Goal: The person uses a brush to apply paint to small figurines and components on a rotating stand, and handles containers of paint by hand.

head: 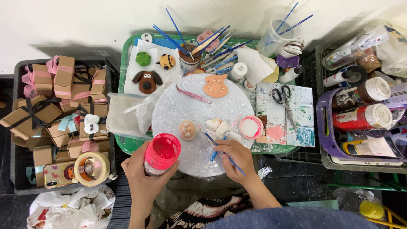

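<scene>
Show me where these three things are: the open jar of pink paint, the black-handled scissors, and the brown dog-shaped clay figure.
open jar of pink paint (163, 149), head view: on the pink paint surface inside its mouth.
black-handled scissors (281, 94), head view: on the handle loops.
brown dog-shaped clay figure (147, 81), head view: on the middle of its face.

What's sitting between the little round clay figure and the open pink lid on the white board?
In the head view, small white clay pieces lie between the round clay figure and the pink lid, with a blue brush tip crossing them.

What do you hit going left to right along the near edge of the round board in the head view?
Tape roll → left hand holding the open pink paint jar → small clay figure → right hand with blue brushes → pink lid.
</scene>
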